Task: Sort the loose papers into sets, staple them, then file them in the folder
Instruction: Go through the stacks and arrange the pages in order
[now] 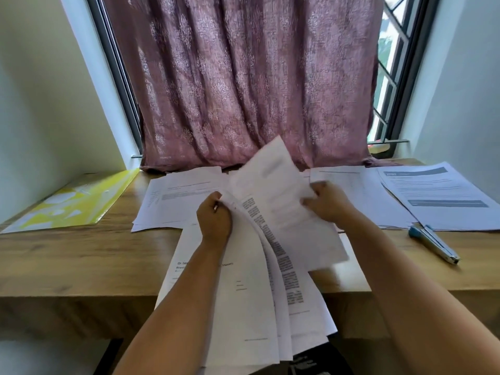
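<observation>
Both hands grasp paper above the near edge of the wooden worktop (81,263). Left hand (214,218) has its fingers curled round the top edge of a fanned bundle of white printed sheets (259,293), which hangs down over the worktop's front edge toward the person; one sheet in the fan carries a dense column of dark print. Right hand (328,203) pinches a single white sheet (281,201) by its right side, lifted and tilted away from the fan, its upper corner rising in front of the curtain; this sheet is blurred.

Farther back, to the right of the right forearm, a slim blue and silver stapler (434,243) lies on the worktop, just beside the near edge of a stack of printed pages with grey header bands (438,196). Left of that stack, another pile of white pages (359,190) lies flat, partly hidden by the right hand. Behind the left hand a third spread of white printed pages (178,201) rests on the wood. Well apart on the far left lies a yellow and white plastic folder (73,204), closed and flat, reaching to the wall.

Beyond the worktop hangs a mauve patterned fabric curtain (238,77), covering most of a dark-framed window (397,77) whose grille shows at the right.
</observation>
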The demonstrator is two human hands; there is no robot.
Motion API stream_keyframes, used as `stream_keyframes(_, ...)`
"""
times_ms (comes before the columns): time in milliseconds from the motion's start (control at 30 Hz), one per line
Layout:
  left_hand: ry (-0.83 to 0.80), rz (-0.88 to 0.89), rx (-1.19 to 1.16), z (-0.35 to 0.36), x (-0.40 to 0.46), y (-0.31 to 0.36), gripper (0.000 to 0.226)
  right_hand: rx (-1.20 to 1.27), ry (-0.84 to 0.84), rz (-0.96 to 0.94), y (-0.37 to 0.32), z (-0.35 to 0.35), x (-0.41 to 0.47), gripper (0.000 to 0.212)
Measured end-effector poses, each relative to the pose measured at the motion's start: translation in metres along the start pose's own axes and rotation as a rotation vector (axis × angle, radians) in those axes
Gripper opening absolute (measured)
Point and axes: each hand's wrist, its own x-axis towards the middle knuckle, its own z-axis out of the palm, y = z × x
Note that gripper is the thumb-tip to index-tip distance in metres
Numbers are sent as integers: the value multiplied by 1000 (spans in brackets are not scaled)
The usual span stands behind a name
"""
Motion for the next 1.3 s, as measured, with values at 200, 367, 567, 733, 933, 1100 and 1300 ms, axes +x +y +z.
stream_keyframes(200,-118,-24,151,3,-2,-7,18,193,469,-172,-29,-36,10,31)
stream_keyframes(367,-320,7,252,-1,-3,10,15,307,623,-97,-41,-35,23,25)
stream_keyframes(567,-393,90,286,-10,7,16,14,623,601,38,-45,-27,31,25)
stream_keyframes(733,-382,94,248,-13,9,11,8,794,494,150,-32,-15,28,22)
stream_keyframes(933,-325,-57,-21,-34,3,26,14,853,399,181,7,-16,17,25)
stream_keyframes(1100,-93,-89,-298,-54,7,44,20,827,186,221,23,-15,1,27)
stream_keyframes(1300,-179,-27,-288,-37,0,72,24,714,-292,233,6,33,-50,9)
